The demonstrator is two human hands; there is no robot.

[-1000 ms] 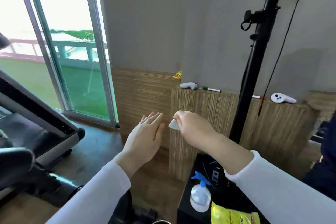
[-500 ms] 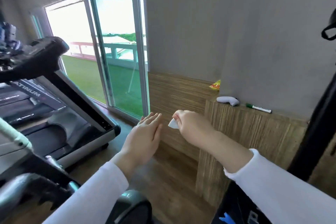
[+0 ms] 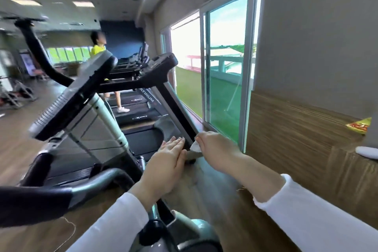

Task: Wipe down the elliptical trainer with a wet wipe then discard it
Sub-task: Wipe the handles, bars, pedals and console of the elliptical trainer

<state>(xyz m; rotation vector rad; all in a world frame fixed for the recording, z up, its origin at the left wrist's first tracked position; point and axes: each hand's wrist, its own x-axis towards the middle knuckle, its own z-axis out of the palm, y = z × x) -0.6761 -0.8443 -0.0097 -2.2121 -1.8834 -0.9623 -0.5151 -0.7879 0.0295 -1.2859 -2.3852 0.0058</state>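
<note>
Since half a second ago the view has turned left, so the elliptical trainer point(image 3: 88, 120) now fills the space to the left of both hands; before, only a wall and a ledge were ahead. The wiping can probably start soon. The right hand point(image 3: 216, 151) is closed in a pinch on the small folded wet wipe point(image 3: 196, 146), which sticks out from its fingertips toward the left hand point(image 3: 165, 168). That hand is flat, open and empty. The trainer's console mast leans, its long axis rising up-left from the hands.
</note>
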